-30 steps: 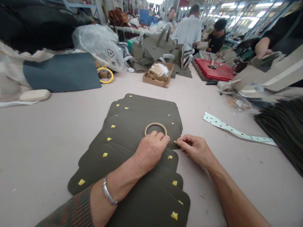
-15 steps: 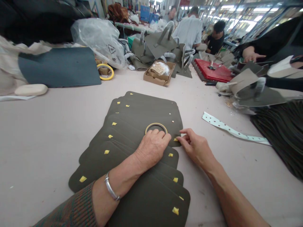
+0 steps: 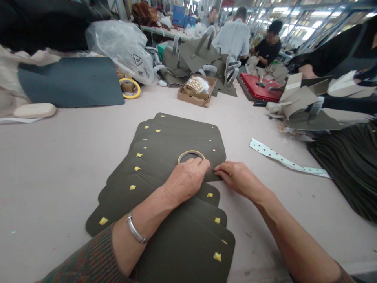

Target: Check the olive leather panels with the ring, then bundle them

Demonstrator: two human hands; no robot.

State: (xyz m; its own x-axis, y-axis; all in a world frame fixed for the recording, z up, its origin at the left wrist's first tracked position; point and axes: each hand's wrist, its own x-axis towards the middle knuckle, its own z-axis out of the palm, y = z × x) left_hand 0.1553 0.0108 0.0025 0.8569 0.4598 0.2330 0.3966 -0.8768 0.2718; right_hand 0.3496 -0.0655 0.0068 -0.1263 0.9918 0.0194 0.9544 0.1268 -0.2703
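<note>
Several dark olive panels [image 3: 188, 243] with rounded corners lie overlapped in a fan on the table. Small pieces of yellow tape [image 3: 217, 256] are stuck near their left and right edges. My left hand [image 3: 187, 177] is closed on a roll of yellow tape [image 3: 191, 152], which rests on the upper panels with its far rim showing. My right hand [image 3: 235, 177] has thumb and fingers pinched together at the right edge of an upper panel, close to my left fingertips. Whatever lies between those fingers is hidden.
A pale dotted strip [image 3: 288, 160] and a stack of dark pieces [image 3: 350, 169] lie at right. Farther back are a cardboard box [image 3: 193, 98], a yellow tape roll [image 3: 129, 95], a plastic bag [image 3: 118, 49], grey bag parts [image 3: 197, 51] and a red block [image 3: 262, 92]. Co-workers are beyond.
My right hand has moved slightly left, and its spread thumb and fingers have closed over the spot where a yellow tape piece showed. My left hand still grips the roll.
</note>
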